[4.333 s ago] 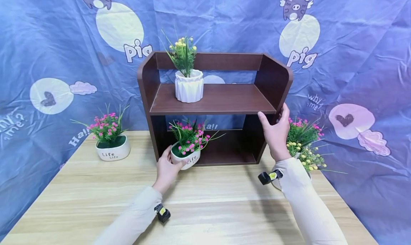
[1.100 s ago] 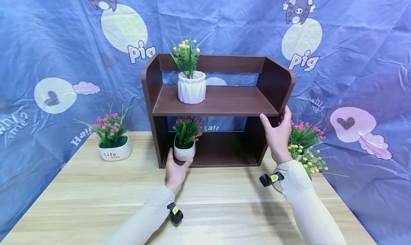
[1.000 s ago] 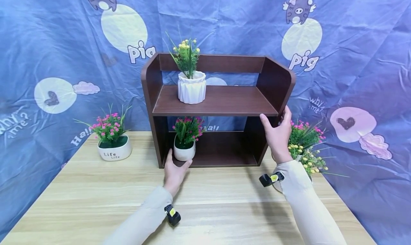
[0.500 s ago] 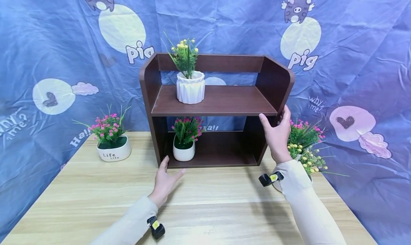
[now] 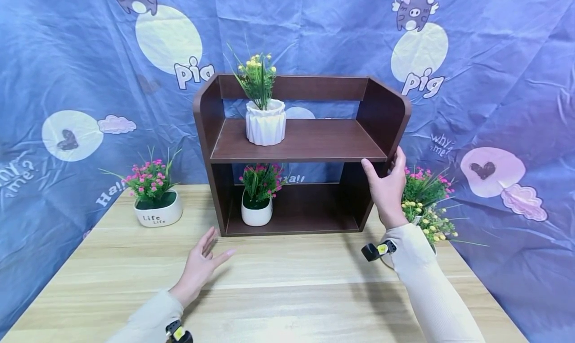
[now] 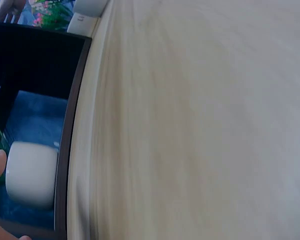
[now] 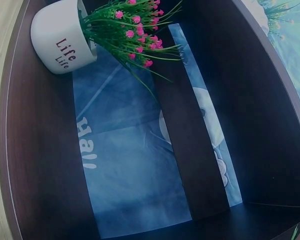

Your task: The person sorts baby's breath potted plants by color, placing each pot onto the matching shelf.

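Note:
A dark brown two-tier shelf (image 5: 301,141) stands on the table. On its lower board, at the left end, sits a white "Life" flowerpot (image 5: 256,215) with pink artificial flowers; the right wrist view shows its lettered side (image 7: 62,50). My left hand (image 5: 197,268) is over the table, in front of the shelf's lower left corner, fingers spread and holding nothing. My right hand (image 5: 387,190) grips the shelf's right side panel, thumb at the front edge and fingers around the outside. A fluted white pot (image 5: 265,128) with yellow flowers stands on the upper board, left of its middle.
Left of the shelf, another "Life" pot (image 5: 158,213) with pink flowers stands on the wooden table (image 5: 287,283). Beyond the right hand are a pink-flowered plant (image 5: 427,183) and a yellow-flowered plant (image 5: 435,225), their pots mostly hidden. A blue printed cloth (image 5: 305,28) hangs behind.
The left hand carried the pink-flowered pot onto the lower board, let go of it, and drew back leftward and toward me. The right hand has kept its place on the shelf.

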`<state>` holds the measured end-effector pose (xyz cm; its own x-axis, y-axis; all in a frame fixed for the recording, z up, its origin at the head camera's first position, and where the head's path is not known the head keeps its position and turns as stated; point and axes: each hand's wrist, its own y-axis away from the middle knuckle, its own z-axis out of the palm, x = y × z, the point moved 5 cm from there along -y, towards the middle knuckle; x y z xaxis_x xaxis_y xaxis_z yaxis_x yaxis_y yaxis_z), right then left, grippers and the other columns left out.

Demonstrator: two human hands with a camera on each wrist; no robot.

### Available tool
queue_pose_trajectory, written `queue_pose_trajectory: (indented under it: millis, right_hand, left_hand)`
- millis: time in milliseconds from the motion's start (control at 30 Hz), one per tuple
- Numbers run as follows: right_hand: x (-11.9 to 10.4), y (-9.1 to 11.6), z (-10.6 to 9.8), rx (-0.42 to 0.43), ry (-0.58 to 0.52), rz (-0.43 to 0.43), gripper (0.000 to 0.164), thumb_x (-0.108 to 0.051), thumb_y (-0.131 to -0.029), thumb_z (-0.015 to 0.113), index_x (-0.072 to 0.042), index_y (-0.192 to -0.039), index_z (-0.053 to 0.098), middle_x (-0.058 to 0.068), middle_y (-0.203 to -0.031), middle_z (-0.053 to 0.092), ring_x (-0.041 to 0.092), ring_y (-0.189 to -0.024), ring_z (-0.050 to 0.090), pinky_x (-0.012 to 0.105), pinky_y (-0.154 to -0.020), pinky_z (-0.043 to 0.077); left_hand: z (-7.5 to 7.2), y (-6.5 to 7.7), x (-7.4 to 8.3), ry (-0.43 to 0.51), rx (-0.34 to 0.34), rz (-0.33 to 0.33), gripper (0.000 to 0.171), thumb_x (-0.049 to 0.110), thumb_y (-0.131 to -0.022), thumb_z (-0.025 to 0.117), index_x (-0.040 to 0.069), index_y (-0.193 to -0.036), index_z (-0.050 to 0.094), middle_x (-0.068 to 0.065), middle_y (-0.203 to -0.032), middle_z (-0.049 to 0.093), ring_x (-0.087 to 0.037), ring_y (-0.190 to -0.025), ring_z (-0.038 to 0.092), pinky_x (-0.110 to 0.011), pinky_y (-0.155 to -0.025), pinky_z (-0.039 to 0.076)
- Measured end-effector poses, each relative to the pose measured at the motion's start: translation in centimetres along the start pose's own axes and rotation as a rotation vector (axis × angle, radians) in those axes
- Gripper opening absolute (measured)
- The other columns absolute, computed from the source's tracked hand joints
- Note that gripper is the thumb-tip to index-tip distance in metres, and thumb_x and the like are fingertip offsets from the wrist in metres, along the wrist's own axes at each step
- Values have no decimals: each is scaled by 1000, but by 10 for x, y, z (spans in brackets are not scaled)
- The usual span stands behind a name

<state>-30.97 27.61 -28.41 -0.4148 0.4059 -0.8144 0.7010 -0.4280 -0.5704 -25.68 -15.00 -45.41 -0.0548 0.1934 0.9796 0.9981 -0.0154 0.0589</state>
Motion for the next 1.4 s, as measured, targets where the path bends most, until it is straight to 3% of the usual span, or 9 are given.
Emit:
queue_pose_trajectory:
  millis: [167, 333, 400, 533, 733, 1000, 1133, 1300, 1400]
  right_hand:
    - [2, -1, -2, 8, -2, -11, 72, -29, -85, 73, -20, -146, 34, 3, -139, 47, 14, -126, 44, 34, -108, 34]
    - [-19, 6, -2, -3, -11, 13, 70, -21, -88, 69, -13, -147, 31, 11, -141, 45, 21, -128, 43, 34, -110, 33]
    - [-21, 6, -2, -2, -11, 21, 71, -19, -88, 69, -12, -147, 31, 11, -141, 44, 22, -128, 43, 34, -109, 33]
    - [-1, -2, -3, 5, -1, 10, 74, -25, -86, 73, -19, -147, 32, 4, -140, 47, 17, -125, 45, 32, -106, 36]
    - [0, -2, -3, 11, 9, 2, 73, -29, -85, 73, -23, -146, 33, 2, -139, 48, 17, -123, 46, 35, -104, 37]
    - [-11, 4, 0, 7, 7, 8, 72, -22, -86, 72, -14, -146, 33, 9, -139, 47, 23, -125, 46, 38, -106, 36]
    - [-28, 10, 2, -2, 7, 11, 70, -16, -87, 69, -7, -146, 31, 16, -140, 45, 29, -126, 45, 43, -107, 35]
    - [-33, 12, 2, 2, 0, 20, 68, -18, -89, 67, -8, -146, 32, 18, -141, 44, 31, -128, 43, 42, -110, 32]
    - [-34, 13, 1, 1, 4, 26, 68, -18, -89, 67, -8, -146, 31, 17, -141, 45, 30, -127, 44, 42, -108, 34]
  left_hand:
    - [-20, 1, -3, -24, -33, 22, 95, 21, -83, 76, 6, -153, 14, -12, -159, 18, -33, -145, 17, -47, -116, 20]
    - [-44, -3, -7, -59, -19, 16, 97, 20, -83, 76, 6, -154, 11, -13, -159, 16, -34, -144, 17, -48, -116, 19]
    - [-55, -4, -8, -76, 3, 6, 99, 22, -83, 76, 7, -154, 10, -13, -159, 14, -35, -144, 18, -49, -116, 17]
    - [-80, -9, -11, -86, 65, -21, 98, 23, -85, 74, 9, -154, 6, -13, -159, 11, -37, -144, 17, -49, -116, 18]
    - [-119, -17, -12, -125, 143, -55, 95, 28, -89, 69, 11, -154, 1, -14, -160, 7, -39, -144, 13, -49, -115, 18]
    - [-166, -28, -15, -149, 253, -79, 97, 32, -89, 68, 8, -153, 0, -15, -159, 1, -41, -144, 6, -51, -116, 10]
    - [-183, -38, -18, -162, 233, -25, 99, 32, -91, 66, 5, -152, -7, -17, -159, -5, -42, -143, -1, -53, -116, 4]
    - [-194, -51, -20, -192, 191, 50, 97, 28, -92, 65, 2, -151, -7, -21, -157, -3, -45, -142, 2, -53, -115, 5]
    - [-198, -60, -21, -221, 187, 56, 97, 27, -91, 66, 3, -151, -7, -21, -157, -4, -47, -141, 3, -56, -114, 7]
